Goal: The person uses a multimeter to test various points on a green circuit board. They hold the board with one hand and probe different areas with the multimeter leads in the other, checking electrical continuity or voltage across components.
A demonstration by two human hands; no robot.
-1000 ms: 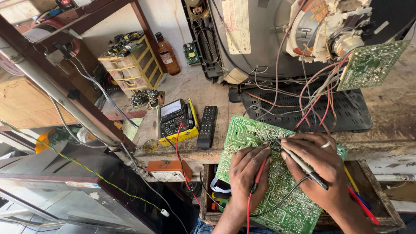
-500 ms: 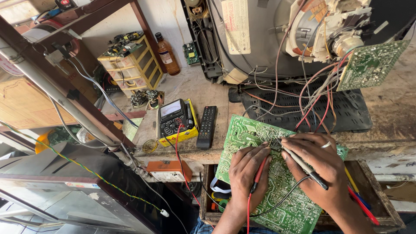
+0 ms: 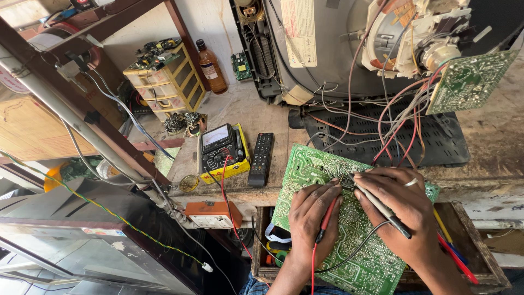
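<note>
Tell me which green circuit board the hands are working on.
The large green board at the bench's front edge, under the left hand and right hand holding probes. The small green board hangs on wires behind the television, untouched.

bright daylight, soft shadows, sharp, wide-angle edge distortion

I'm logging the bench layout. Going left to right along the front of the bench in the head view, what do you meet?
Yellow meter → black remote → left hand with red probe → right hand with black probe.
</note>
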